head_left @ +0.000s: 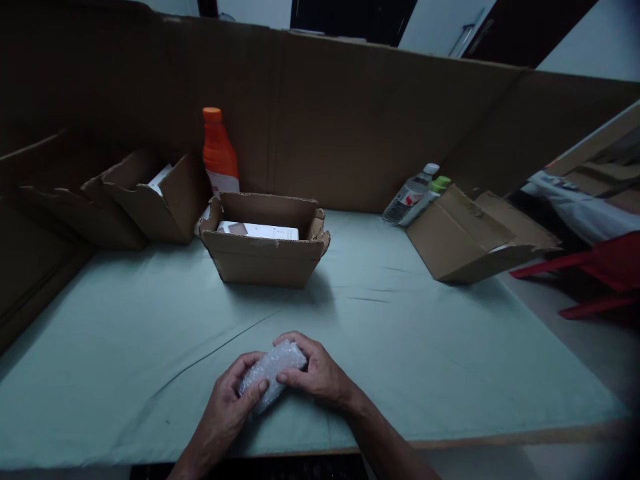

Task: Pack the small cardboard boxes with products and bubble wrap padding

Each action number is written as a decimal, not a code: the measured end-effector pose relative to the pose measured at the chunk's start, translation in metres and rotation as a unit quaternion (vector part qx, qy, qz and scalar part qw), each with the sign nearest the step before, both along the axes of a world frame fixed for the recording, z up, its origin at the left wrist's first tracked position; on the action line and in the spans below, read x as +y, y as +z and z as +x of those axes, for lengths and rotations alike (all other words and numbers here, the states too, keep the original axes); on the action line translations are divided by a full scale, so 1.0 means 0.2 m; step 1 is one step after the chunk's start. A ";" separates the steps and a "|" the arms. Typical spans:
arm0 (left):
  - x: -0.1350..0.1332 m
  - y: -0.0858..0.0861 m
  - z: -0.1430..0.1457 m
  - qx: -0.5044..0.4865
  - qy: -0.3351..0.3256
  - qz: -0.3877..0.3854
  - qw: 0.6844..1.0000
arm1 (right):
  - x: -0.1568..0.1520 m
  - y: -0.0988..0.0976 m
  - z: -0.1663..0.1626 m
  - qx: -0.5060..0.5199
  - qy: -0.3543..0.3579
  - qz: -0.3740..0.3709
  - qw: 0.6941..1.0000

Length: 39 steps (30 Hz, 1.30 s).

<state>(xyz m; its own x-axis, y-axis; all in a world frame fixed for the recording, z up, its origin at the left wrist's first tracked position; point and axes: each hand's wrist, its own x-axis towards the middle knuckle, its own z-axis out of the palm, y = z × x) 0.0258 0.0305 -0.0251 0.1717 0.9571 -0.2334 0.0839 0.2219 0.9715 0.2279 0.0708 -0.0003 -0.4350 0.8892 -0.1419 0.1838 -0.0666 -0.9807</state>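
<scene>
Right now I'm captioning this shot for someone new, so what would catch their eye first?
Likely the orange bottle standing upright at the back against the cardboard wall, the brightest thing in a dim scene. Next, near the front edge of the pale green table, the left hand and right hand together hold a bubble-wrapped bundle. Between them sits an open cardboard box with a white item inside.

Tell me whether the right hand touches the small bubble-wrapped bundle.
Touching. The head view shows the right hand with fingers curled over the bubble-wrapped bundle, no gap between them.
</scene>
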 end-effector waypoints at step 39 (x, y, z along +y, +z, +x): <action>0.05 -0.10 -0.08 0.105 0.123 0.134 0.978 | 0.92 0.85 0.04 -0.553 -0.053 0.223 0.801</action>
